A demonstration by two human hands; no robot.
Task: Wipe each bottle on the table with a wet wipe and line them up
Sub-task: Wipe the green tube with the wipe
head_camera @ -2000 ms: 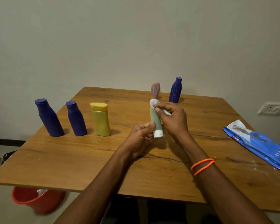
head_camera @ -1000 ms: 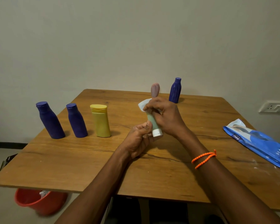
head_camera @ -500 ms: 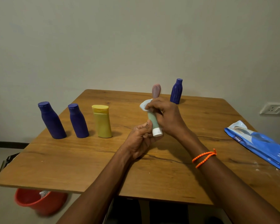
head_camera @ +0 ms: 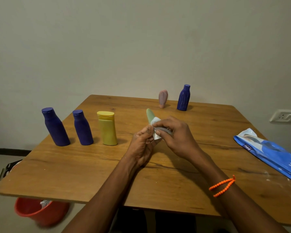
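Head camera view: the fingers (head_camera: 160, 132) of the right hand (head_camera: 176, 138) are curled and pinched on a white wet wipe (head_camera: 155, 122), pressing it against the lower part of a pale green tube (head_camera: 150, 115). The left hand (head_camera: 141, 145) grips the tube from below, fingers closed around its cap end, which is mostly hidden. The tube's rounded top pokes up above both hands — it is held above the middle of the wooden table (head_camera: 91, 165), tilted slightly left.

To the left, three bottles stand in a row: a large purple bottle (head_camera: 55, 127), a smaller purple bottle (head_camera: 82, 128) and a yellow bottle (head_camera: 107, 128), near one another but apart. At the far edge stand a pink tube (head_camera: 163, 98) and a ribbed purple bottle (head_camera: 183, 98). A blue wipes pack (head_camera: 269, 152) lies at the right edge — an orange beaded band (head_camera: 223, 185) circles the right wrist. An orange bucket (head_camera: 39, 212) sits on the floor under the table's near left corner.
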